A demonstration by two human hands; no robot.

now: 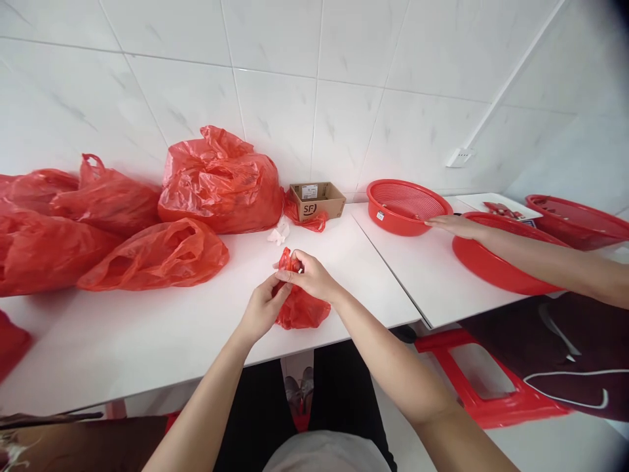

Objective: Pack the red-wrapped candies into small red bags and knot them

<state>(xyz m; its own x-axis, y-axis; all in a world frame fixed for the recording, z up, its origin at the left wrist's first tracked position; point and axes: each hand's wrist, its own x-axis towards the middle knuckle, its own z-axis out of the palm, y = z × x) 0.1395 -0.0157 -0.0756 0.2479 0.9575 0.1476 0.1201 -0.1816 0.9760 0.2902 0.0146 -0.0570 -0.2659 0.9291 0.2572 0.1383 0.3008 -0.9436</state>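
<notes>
A small red plastic bag (304,309) rests near the front edge of the white table (196,328), its gathered top rising between my hands. My left hand (263,303) pinches that top from the left, thumb and fingers pressed together. From the right, my right hand (312,275) grips the same gathered plastic, its thumb close to my left fingertips. What the bag holds is hidden by the plastic and my hands. A crumpled white tissue (280,231) lies just behind my hands.
Large red bags (221,190) fill the table's back left. Behind my hands stands a cardboard box (319,203). At right, another person's arm (531,252) reaches over a red basin (501,262) to a red basket (405,210). A red stool (472,387) stands below.
</notes>
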